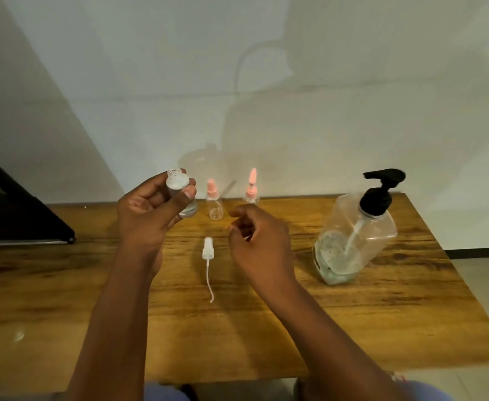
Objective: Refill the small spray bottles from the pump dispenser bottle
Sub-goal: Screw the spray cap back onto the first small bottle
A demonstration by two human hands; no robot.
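Looking left to right, we see a dark panel (20,209) leaning at the far left edge of the wooden worktop (353,314). Our left hand (147,215) is raised above the worktop, its fingers (189,193) and thumb curled round an uncapped clear bottle (176,183), mouth up, with its base showing below the hand. Just right of it, a pink-capped bottle (214,202) stands near the wall. In front of that, a white sprayer (208,256) lies flat on the worktop between our hands, its thin tube trailing toward us. Our right hand (257,238) hovers over the worktop with fingers loosely curled; we cannot tell whether it holds anything. Behind it stands a second bottle (251,189) with a taller pink cap, partly hidden by the hand. Well to the right stands the pump bottle (353,235), clear with a black pump, holding a low pool of liquid at its bottom.
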